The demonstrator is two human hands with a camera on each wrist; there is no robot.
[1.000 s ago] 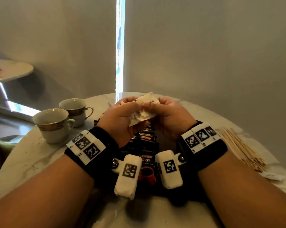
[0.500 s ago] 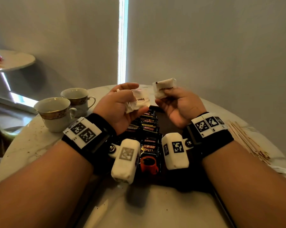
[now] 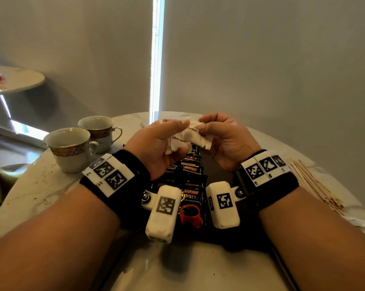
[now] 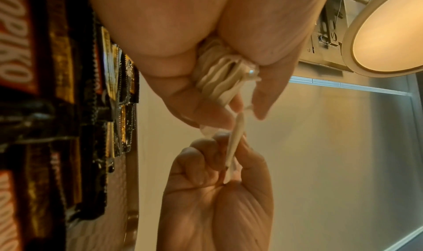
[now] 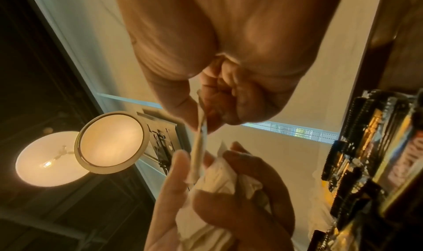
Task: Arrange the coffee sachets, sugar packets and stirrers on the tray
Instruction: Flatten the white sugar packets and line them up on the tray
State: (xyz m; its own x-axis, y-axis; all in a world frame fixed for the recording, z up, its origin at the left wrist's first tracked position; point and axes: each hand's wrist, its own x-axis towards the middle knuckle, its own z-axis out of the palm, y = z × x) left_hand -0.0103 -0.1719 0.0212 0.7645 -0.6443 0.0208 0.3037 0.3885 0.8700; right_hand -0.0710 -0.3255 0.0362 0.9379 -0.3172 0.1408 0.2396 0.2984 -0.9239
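Observation:
My left hand [image 3: 175, 133] grips a crumpled bunch of white sugar packets [image 3: 182, 143] above the table. Close beside it, my right hand [image 3: 201, 124] pinches one sugar packet [image 3: 195, 129] printed "brown" by its edge, against the bunch. In the left wrist view the bunch [image 4: 219, 81] sits in my left fingers and the single packet [image 4: 234, 146] stands edge-on between my right thumb and finger. Beneath the hands, black Kopiko coffee sachets [image 3: 192, 185] lie overlapped in a row on the dark tray [image 3: 218, 171]. Wooden stirrers [image 3: 311, 181] lie loose on the table to the right.
Two gold-rimmed white cups [image 3: 70, 148] [image 3: 97, 129] stand at the left of the round marble table [image 3: 41, 185]. A grey wall rises just behind the table. A second small table [image 3: 15, 80] stands far left. Bare marble lies in front of the tray.
Half a second ago my hands were apart, each holding packets. They have come together again, and the right hand's packet now meets the bunch in the left.

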